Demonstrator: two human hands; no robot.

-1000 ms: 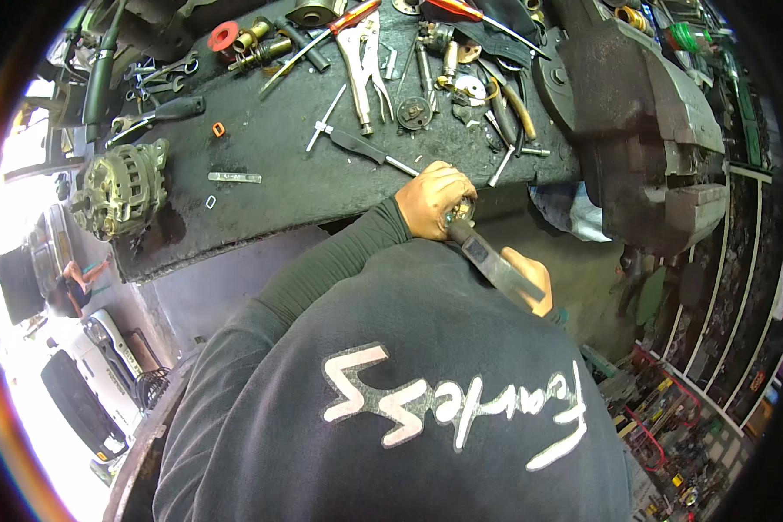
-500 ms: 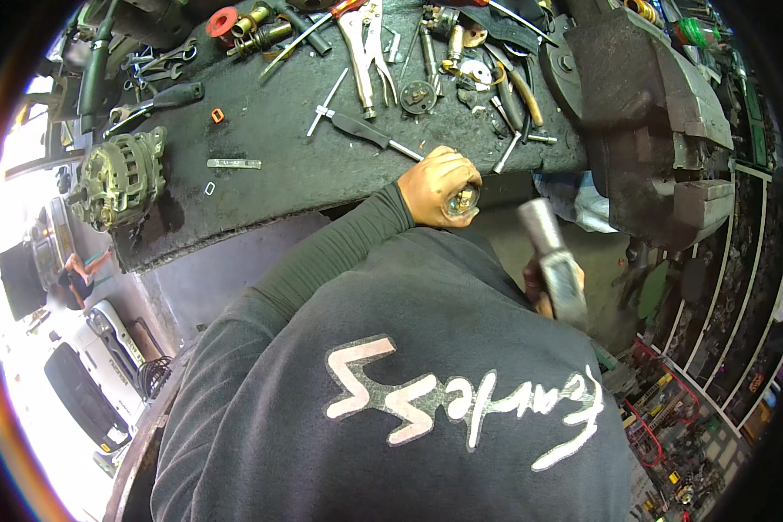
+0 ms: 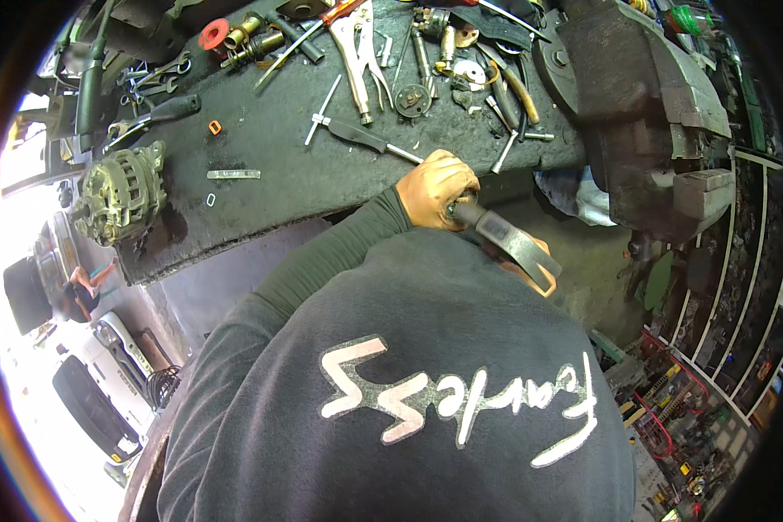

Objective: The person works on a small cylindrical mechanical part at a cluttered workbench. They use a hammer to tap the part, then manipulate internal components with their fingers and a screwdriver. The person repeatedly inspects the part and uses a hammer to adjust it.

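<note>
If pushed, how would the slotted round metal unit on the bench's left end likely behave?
The slotted unit is probably heavy for its size, judging by its bulky metal body. That body looks rigid, so little flex seems likely. It might roll, being rounded, though a projecting lug could check that.

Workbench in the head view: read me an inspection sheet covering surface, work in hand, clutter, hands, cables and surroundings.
Surface: dark workbench, scuffed, with a darker stain beside the alternator.
Work in hand: hammer, its face at a small round part, mostly hidden.
Clutter: locking pliers, red-handled screwdriver, wrenches, red ring, among other metal pieces.
Hands: left hand closed around the round part; right hand on the hammer, largely hidden behind its head.
Cables: none certain; a dark coil at lower left may be one.
Surroundings: another person at far left; shelving at right.
</note>
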